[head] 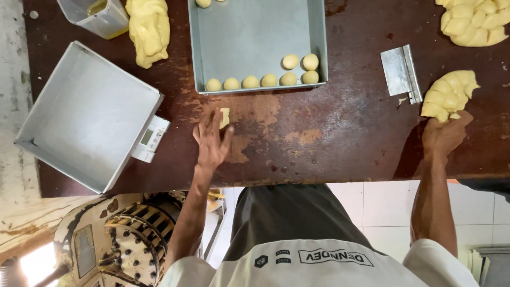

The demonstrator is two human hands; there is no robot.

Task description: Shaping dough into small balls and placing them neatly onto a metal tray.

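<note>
My left hand [211, 142] lies flat on the dark brown table [340, 133] with its fingers spread. A small piece of yellow dough [224, 117] sits at its fingertips, touching them. At the right, my right hand [445, 134] grips the near end of a lump of yellow dough [450, 93]. A grey metal tray [249, 37] stands just beyond my left hand. Several round dough balls [269, 80] are lined up along the tray's near edge and right corner.
An empty metal tray [90, 114] rests on a white scale [150, 138] at the left. A metal bench scraper [401, 72] lies beside the dough lump. More dough sits at the back left [149, 29] and back right [473, 21], by a plastic container [98, 16]. A worn machine [122, 239] stands below the table edge.
</note>
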